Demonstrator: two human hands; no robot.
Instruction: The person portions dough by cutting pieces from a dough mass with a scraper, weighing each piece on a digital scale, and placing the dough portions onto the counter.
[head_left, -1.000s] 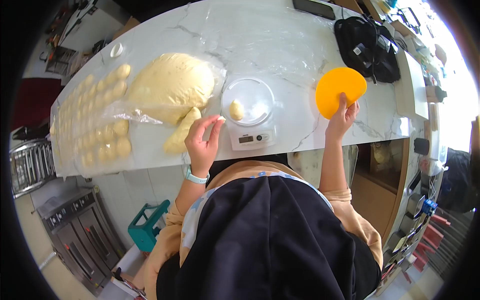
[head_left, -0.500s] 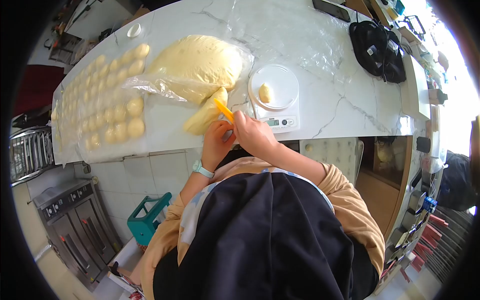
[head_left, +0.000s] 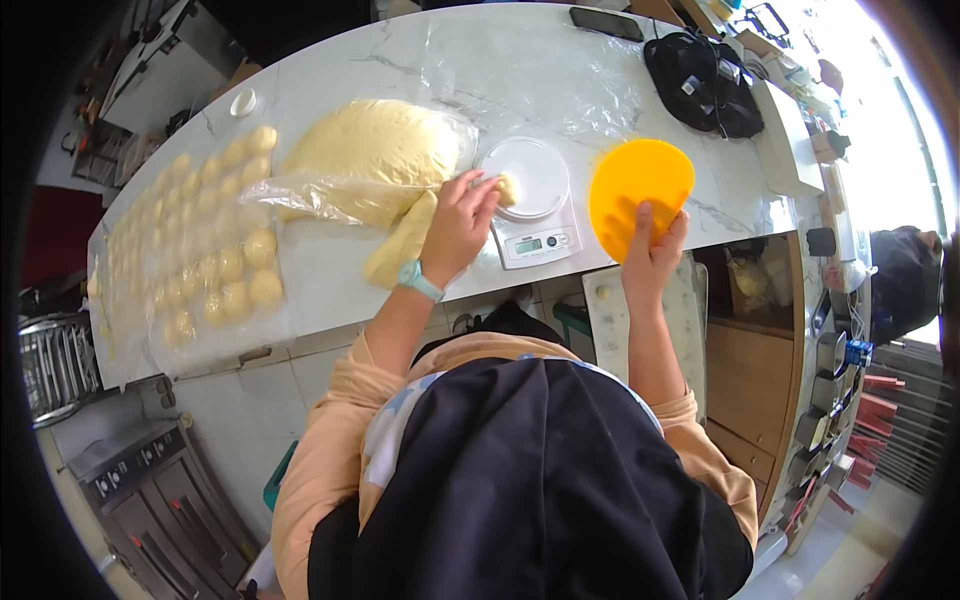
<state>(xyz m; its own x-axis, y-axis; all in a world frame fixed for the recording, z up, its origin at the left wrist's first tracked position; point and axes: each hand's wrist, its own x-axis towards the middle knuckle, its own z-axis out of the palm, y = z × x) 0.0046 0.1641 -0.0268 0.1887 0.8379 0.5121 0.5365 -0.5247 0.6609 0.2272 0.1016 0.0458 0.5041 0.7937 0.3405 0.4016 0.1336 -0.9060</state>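
Note:
My left hand (head_left: 462,222), with a pale watch on its wrist, reaches to the left side of the scale's round plate. Its fingertips are closed on a small dough piece (head_left: 508,190) over that plate. The white kitchen scale (head_left: 540,246) has a small lit display at its front. My right hand (head_left: 655,250) grips a yellow dough scraper (head_left: 645,180) by its lower edge, with its broad face turned up. A cut strip of dough (head_left: 402,245) lies left of my left hand, against a large dough mass (head_left: 370,145) partly under clear plastic.
Rows of dough balls (head_left: 232,268) sit under plastic film at the left. A small white cup (head_left: 243,102) stands behind them. A phone (head_left: 606,23) and a black bag (head_left: 703,85) are at the back right. Metal ovens (head_left: 165,500) stand below left.
My hands have moved apart. The right hand has carried the scraper right, past the scale, and turned its face up. The left hand has gone to the dough piece on the scale.

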